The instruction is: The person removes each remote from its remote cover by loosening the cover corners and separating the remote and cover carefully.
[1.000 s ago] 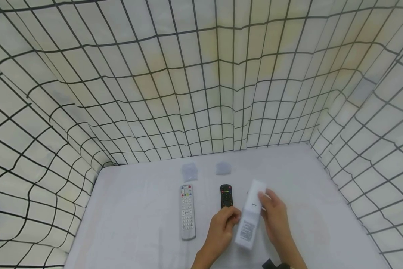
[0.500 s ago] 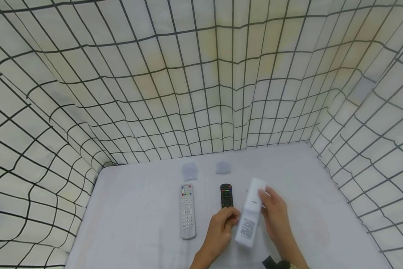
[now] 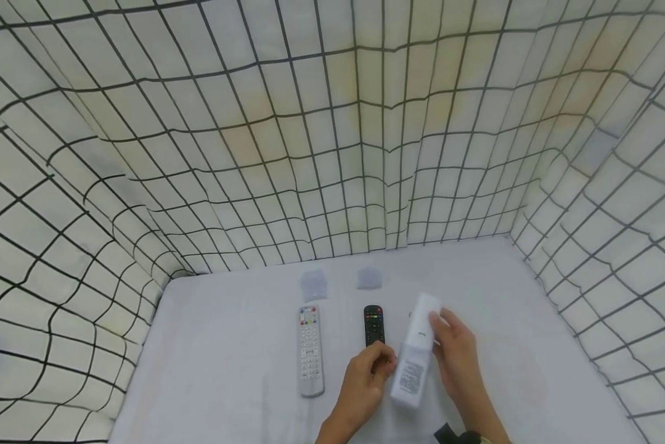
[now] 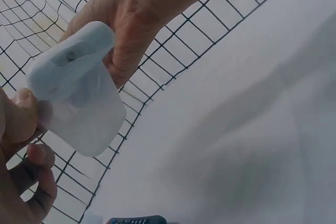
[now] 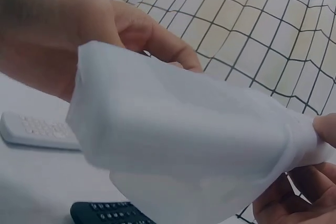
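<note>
A white remote control (image 3: 417,348), back side up with a block of printed text, is held tilted above the table. Translucent plastic film (image 4: 86,121) wraps around it and hangs loose along one side. My right hand (image 3: 458,345) grips the remote from its right edge, thumb on the back near the upper end. At the other side my left hand (image 3: 365,376) has its fingers curled, and in the left wrist view its thumb and finger pinch the film's edge. In the right wrist view the film-covered remote (image 5: 184,124) hides part of both hands.
A light grey remote (image 3: 310,351) lies on the white tabletop (image 3: 216,345) at left. Beside the left hand lies a smaller black remote (image 3: 373,324), partly covered by it. Two folded clear plastic pieces (image 3: 314,285) lie behind. Grid-patterned cloth walls (image 3: 332,154) surround the table.
Both hands keep nearly the same place and hold. The white remote shifts and tilts very slightly; the other remotes stay still.
</note>
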`<state>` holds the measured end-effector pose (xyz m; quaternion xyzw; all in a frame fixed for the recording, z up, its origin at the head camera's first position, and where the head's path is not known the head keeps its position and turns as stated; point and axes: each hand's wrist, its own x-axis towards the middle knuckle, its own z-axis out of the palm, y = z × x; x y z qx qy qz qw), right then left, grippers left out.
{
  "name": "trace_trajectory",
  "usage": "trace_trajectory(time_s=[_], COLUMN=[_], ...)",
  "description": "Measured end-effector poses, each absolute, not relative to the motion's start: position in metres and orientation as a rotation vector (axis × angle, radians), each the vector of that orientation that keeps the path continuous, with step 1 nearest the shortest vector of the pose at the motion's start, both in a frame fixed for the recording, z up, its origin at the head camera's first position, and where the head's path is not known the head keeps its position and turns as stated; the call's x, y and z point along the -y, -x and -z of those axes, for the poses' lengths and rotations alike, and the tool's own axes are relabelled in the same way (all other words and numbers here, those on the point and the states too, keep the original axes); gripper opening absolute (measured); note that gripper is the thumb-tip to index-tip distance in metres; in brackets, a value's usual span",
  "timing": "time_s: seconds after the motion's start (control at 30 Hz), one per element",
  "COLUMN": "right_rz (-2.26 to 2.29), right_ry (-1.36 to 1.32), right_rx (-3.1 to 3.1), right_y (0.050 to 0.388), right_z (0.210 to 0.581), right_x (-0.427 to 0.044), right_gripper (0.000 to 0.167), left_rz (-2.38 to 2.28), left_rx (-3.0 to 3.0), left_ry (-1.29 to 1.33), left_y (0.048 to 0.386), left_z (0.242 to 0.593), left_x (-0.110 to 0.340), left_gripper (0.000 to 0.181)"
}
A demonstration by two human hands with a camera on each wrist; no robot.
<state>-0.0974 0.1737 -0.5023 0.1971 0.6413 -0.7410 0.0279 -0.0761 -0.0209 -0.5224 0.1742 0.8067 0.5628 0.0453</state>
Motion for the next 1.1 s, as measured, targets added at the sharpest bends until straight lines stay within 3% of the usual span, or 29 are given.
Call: trace_trajectory(time_s=[0.27,0.5,0.67,0.93,1.1], right_rz=[2.226,2.151,2.079,1.935,1.984], right_ry=[-0.572,-0.476,-0.399,-0.339,-0.307], right_rx=[-2.026,-2.144,-2.248,-2.338,-2.276], right_y=[0.094,0.093,0.093,0.090,0.087], right_z=[0.506,0.509,0.507,0.505,0.514], right_x=[-0.172,-0.167,-0.162,-0.161,-0.165], right_gripper=[0.077,0.066,0.052,0.063,0.051], left_rz=[-1.718,-1.877,-1.930,-1.908,-1.946], left_rx=[-2.317,-2.207,-2.153,-2.139,-2.081], left_ry=[-0.494,-0.260,-0.185,-0.177,-0.113], left_y=[0.082,0.089,0.091,0.095,0.098], left_z=[0.526,0.526,0.525,0.522,0.520], left_x=[0.024,0.014,0.008,0.007,0.013], left_gripper=[0.012,0.030,0.033,0.044,0.042])
